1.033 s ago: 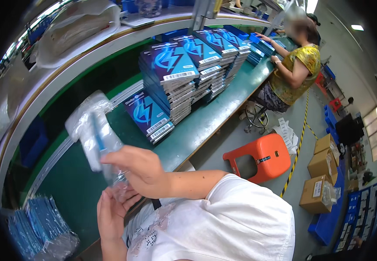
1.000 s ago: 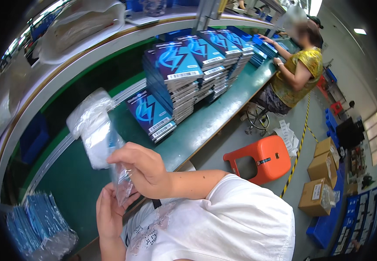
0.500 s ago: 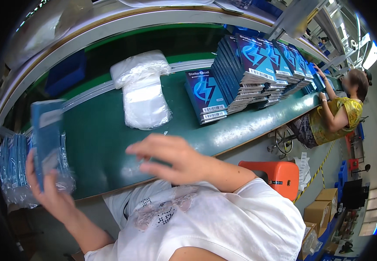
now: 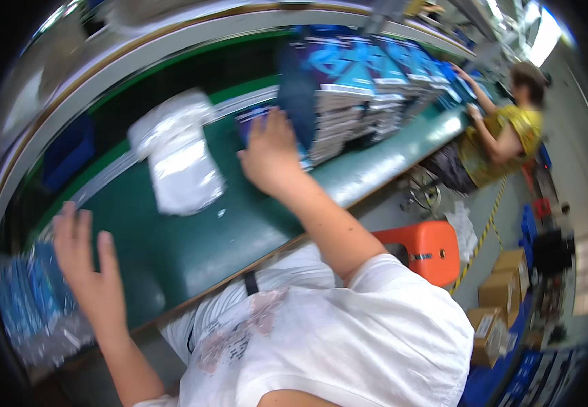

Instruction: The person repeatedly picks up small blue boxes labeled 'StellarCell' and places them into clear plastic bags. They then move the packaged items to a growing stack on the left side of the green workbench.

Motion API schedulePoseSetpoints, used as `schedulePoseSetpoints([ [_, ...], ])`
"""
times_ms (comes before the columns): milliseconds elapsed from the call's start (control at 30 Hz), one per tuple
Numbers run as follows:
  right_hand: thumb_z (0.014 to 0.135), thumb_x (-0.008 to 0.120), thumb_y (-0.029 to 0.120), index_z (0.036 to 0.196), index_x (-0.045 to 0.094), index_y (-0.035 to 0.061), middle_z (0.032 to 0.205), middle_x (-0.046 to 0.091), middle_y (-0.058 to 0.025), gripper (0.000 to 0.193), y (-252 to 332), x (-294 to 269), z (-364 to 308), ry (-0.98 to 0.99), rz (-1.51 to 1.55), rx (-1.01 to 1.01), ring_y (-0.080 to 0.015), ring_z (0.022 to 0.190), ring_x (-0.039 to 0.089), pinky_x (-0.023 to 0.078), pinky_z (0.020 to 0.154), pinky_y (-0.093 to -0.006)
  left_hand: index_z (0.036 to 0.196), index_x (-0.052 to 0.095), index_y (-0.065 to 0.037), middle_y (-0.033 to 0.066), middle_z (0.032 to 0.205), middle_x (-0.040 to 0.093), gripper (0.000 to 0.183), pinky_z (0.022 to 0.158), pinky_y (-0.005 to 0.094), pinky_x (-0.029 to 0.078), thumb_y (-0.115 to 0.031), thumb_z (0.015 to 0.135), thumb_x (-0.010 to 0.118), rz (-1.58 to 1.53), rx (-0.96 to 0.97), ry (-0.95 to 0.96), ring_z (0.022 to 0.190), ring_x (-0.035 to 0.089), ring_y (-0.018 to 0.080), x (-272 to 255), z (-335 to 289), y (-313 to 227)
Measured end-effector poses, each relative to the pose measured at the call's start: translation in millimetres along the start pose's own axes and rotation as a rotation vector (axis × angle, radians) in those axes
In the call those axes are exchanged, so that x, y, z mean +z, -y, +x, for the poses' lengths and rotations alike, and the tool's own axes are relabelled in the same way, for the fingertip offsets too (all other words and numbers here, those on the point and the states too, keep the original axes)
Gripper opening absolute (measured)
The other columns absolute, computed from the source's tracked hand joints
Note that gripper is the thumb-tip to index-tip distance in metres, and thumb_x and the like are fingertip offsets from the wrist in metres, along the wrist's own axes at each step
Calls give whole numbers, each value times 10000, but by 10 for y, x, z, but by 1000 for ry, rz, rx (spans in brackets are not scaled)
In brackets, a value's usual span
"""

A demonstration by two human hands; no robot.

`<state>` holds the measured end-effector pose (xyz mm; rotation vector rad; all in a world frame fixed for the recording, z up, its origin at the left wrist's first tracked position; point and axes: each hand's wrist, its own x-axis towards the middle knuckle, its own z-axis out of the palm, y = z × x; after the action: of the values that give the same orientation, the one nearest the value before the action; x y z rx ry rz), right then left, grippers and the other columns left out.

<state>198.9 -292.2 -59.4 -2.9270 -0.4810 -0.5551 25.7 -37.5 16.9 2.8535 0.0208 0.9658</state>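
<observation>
Before you, the green flat worktop looks smooth and glossy, the white-clear flat pile of plastic bags is shiny and crinkled, and the tall blue-and-purple stacked rectangular boxes look like smooth printed card. At your left, the blue flat packets glint under clear plastic film. Your white loose shirt is matt, creased cloth; the orange block-shaped stool is smooth plastic.

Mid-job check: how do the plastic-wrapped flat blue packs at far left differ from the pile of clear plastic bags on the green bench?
The plastic-wrapped flat blue packs stand on edge, side by side; the pile of clear plastic bags lies flat. The packs look blue, the bags whitish. Both show shiny film.
</observation>
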Motion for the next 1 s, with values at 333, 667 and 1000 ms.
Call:
schedulePoseSetpoints([
  [333, 552, 726, 227, 1055, 556, -10, 1002, 497, -269, 582, 141, -406, -78, -100, 771, -11, -448, 984, 494, 421, 866, -479, 946, 620, 3, 129, 964, 589, 157, 859, 410, 407, -10, 795, 576, -181, 270, 427, 958, 541, 316, 1042, 291, -119],
  [667, 839, 633, 163, 1028, 607, -81, 890, 648, -115, 310, 220, -36, -431, 691, 2376, 323, -183, 770, 625, 505, 736, -307, 968, 585, 54, 103, 908, 582, 152, 733, 287, 446, -25, 847, 538, -548, 248, 344, 824, 561, 180, 1092, 427, 31],
  [1000, 778, 639, 23, 1067, 572, -116, 907, 659, -151, 328, 518, 247, -255, 907, 2424, 377, -203, 761, 669, 553, 674, -330, 965, 589, 2, 43, 884, 595, 131, 717, 207, 448, -67, 855, 575, -948, -368, 452, 802, 561, 97, 1131, 397, 124],
])
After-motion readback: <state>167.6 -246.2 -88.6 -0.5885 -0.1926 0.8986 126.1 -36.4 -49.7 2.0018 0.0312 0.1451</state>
